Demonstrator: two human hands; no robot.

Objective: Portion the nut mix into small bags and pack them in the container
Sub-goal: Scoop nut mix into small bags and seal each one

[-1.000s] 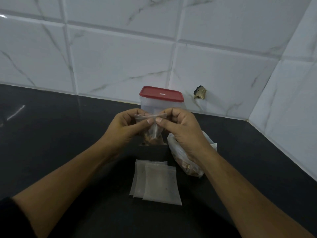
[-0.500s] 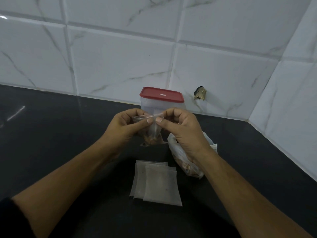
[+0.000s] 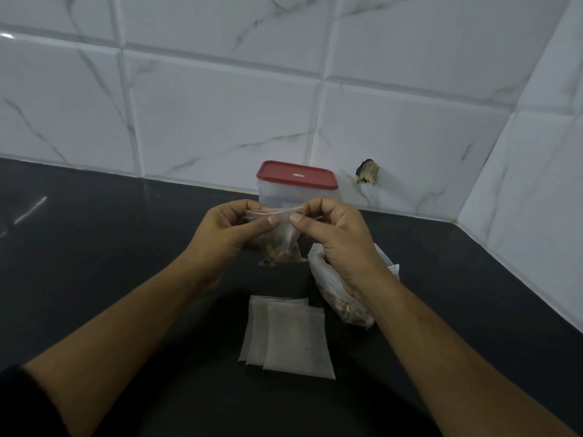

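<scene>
A small clear zip bag with nuts at its bottom hangs above the black counter. My left hand pinches its top strip on the left, and my right hand pinches it on the right; the thumbs nearly meet at the middle. Behind the bag stands a clear container with its red lid on. A larger plastic bag of nut mix lies on the counter under my right wrist, partly hidden by it. A small stack of empty flat bags lies nearer to me.
The black counter runs to a white marble-tiled wall at the back and meets a second tiled wall at the right corner. A dark chipped hole marks the back wall right of the container.
The bag's top strip has been drawn flatter and straighter between my thumbs and fingers. Both hands stay almost where they were.
</scene>
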